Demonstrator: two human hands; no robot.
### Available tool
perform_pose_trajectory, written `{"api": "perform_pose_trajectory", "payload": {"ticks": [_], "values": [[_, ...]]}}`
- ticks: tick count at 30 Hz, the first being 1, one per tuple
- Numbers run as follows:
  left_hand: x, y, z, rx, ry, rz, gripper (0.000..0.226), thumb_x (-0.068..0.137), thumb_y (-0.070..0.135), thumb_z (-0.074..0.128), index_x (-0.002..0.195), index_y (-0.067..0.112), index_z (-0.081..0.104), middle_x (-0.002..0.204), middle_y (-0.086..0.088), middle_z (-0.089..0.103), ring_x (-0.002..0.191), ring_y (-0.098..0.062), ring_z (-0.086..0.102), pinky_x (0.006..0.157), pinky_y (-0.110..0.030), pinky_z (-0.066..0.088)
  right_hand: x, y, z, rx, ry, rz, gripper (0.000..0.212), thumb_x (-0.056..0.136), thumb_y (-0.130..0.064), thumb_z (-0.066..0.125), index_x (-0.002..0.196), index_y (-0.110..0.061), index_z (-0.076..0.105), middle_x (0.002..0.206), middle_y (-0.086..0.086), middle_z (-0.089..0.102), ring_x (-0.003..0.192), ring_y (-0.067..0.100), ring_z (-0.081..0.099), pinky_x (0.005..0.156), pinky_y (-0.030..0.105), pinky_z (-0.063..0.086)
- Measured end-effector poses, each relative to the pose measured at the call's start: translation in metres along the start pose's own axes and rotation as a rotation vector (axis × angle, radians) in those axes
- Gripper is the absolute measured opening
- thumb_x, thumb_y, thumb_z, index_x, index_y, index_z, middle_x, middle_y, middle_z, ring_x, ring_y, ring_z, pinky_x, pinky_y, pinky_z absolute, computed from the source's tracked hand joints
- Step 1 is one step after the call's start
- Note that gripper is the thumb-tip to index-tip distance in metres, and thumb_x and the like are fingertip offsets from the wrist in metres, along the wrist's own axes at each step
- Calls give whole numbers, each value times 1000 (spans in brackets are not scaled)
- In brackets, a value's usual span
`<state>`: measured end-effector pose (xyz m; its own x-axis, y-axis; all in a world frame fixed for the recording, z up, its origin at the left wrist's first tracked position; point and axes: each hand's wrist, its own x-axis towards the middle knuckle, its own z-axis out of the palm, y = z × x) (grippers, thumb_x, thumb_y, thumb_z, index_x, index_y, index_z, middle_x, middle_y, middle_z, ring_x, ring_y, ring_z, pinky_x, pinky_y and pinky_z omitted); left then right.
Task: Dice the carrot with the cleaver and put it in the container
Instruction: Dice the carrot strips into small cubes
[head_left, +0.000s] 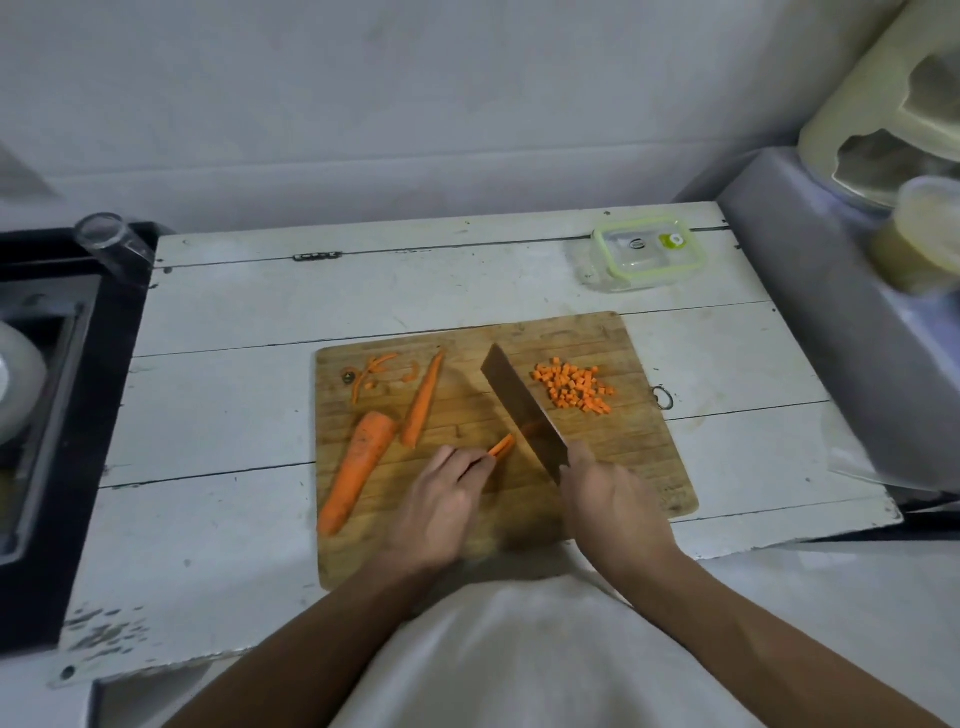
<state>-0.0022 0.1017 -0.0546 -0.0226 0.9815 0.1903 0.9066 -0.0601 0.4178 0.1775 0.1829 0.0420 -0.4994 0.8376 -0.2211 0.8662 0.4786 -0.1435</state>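
A wooden cutting board (467, 540) lies on the white plank counter (234, 415), its near edge reaching the counter's front edge. The right hand (613, 499) grips the handle of the cleaver (519, 410); the handle itself is hidden inside the curled fingers, and only the dark blade shows, angled toward the board's far edge with its lower part down near the wood. The left hand (441, 499) rests on the board just left of the blade, its fingers bent and pinching thin carrot strips (503, 447) whose orange ends poke out toward the blade (how many strips cannot be made out).

Toward the board's left edge lies a big carrot piece (358, 467), its cut end pointing away from the person. Just beside it, further in, lies a long tapered carrot slice (422, 402). Near the board's far left corner sit some thin peel scraps (371, 371). Near the far right corner is a heap of small carrot cubes (574, 389).

The clear container (647, 254) with a green-rimmed lid stands at the counter's far right corner, well apart from the board; nothing orange shows through it. A glass (111, 241) lies tilted at the far left corner beside a dark sink (47, 364), which the frame's left edge cuts off. The objects at the right are blurred.
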Motion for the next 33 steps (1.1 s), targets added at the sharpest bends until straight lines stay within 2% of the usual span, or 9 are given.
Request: {"api": "perform_pose_trajectory", "payload": {"ticks": [3,5,10,13,16,21,25,30,33], "values": [[-2,1,-1,-2,-26,-11,48,89,3,71,135,11,64,131,-4,63,118,-20,56,94,-35,56,-18,4,-2,-80,38,-40,28,89,-18,68,90,-24,40,62,-5,52,48,19,51,47,27,38],[-1,1,-2,5,-23,7,45,87,1,72,132,8,66,128,-5,65,116,-21,57,93,-34,56,-24,5,-2,-118,19,-66,39,78,-15,79,88,-24,42,58,-6,45,42,17,43,48,25,31],[1,-4,0,49,-47,38,45,85,2,74,130,6,67,126,-4,65,111,-19,57,92,-30,55,-17,-2,10,-164,-95,-57,33,87,-8,63,105,-23,39,76,-1,62,65,26,65,57,32,46],[1,-4,1,43,-44,31,43,87,3,71,129,7,67,126,-3,64,111,-20,56,91,-32,56,7,-12,12,-78,-59,-20,18,95,-10,52,104,-21,41,80,3,66,71,29,67,63,39,56],[0,-2,-1,8,-18,18,41,87,1,70,128,9,68,124,-3,65,111,-21,57,91,-35,56,15,-12,6,14,-25,3,1,102,-20,43,103,-20,44,80,6,67,73,33,67,64,42,56],[-7,2,-1,-145,49,-132,34,97,10,62,131,12,66,128,-1,60,112,-18,59,93,-32,55,-17,-1,-7,4,-17,-22,8,104,-26,42,97,-24,38,79,-1,64,68,25,65,57,33,46],[-6,3,-1,-155,88,-147,24,96,8,65,119,8,72,114,-2,62,102,-17,59,83,-32,55,-26,2,-5,-67,-67,-44,22,99,-18,50,95,-26,31,82,-2,65,63,21,58,59,30,36],[-2,-3,-2,-83,64,-42,20,90,0,70,109,5,75,102,-4,66,97,-21,57,75,-36,54,-24,-3,4,-97,-109,-56,17,95,-15,55,105,-23,44,84,0,68,69,24,66,59,30,40],[-1,-1,-6,-51,48,-23,24,87,0,72,110,6,75,102,-4,67,98,-21,57,76,-33,54,-12,-9,10,-94,-108,-49,27,92,-10,56,108,-23,38,84,1,66,67,25,62,62,34,48]]}}
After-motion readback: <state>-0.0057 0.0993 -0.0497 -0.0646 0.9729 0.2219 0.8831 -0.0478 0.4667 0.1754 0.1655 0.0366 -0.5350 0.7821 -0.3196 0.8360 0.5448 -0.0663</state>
